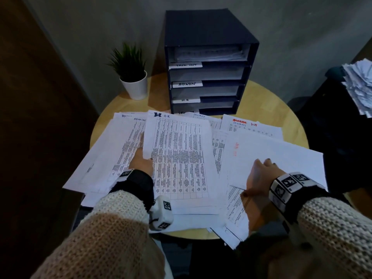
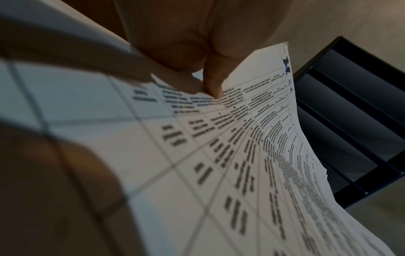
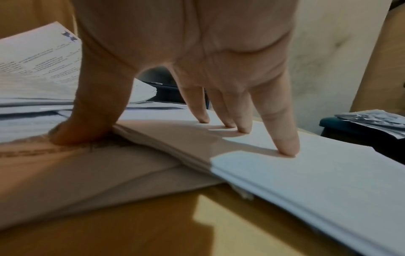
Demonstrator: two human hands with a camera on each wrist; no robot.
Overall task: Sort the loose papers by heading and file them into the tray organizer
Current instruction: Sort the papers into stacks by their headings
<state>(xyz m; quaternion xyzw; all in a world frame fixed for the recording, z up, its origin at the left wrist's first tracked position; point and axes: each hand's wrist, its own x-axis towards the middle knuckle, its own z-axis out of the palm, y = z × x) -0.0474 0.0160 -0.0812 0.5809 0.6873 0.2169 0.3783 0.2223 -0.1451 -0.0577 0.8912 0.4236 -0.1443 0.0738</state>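
Evidently I was early in filing: my left hand (image 1: 141,161) pinched the H.R sheet (image 1: 179,158) at frame centre, right hand (image 1: 259,174) pressed flat-fingered on unsorted papers (image 1: 281,158) lower right, tray organizer (image 1: 207,63) above mostly unfilled.

The tray organizer (image 1: 207,63) stands at the far side of the round table (image 1: 281,109), with papers in its top compartment. To its left stands a potted plant (image 1: 131,71). In front of the organizer, loose papers (image 1: 181,158) lie overlapping across the table, some reaching over the near edge. Well to the organizer's right, off the table, lies another paper heap (image 1: 360,85).
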